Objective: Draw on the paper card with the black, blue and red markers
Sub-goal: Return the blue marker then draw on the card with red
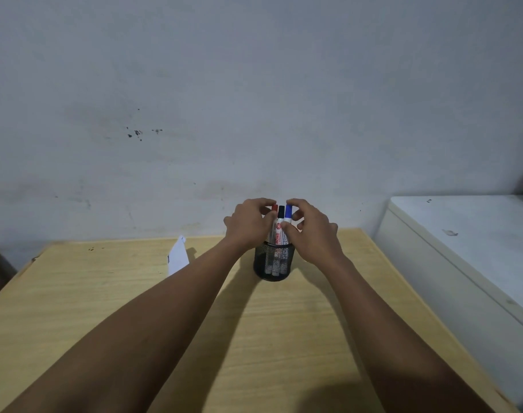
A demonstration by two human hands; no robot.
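Both arms were extended over the wooden bench (105, 293) to a black mesh pen cup (274, 263) standing at bench centre, toward the far edge. Three markers were seen upright in the cup, caps up: red marker (274, 210) on the left, black marker (281, 214) in the middle, blue marker (288, 212) on the right, all close together. The left hand (249, 225) was placed at the left of the cluster, grip curled with thumb and fingertips at the red marker's cap; whether it was actually pinched could not be told. The right hand (312, 231) was placed at the right, grip likewise curled, fingertips at the blue marker's cap and barrel; a firm hold could not be confirmed. The black marker was left untouched between them. The paper card (177, 256) was seen as a white sheet on the bench left of the cup, partly hidden behind the left forearm, well apart from both hands. A white cabinet (462, 248) was seen beside the bench on the right.
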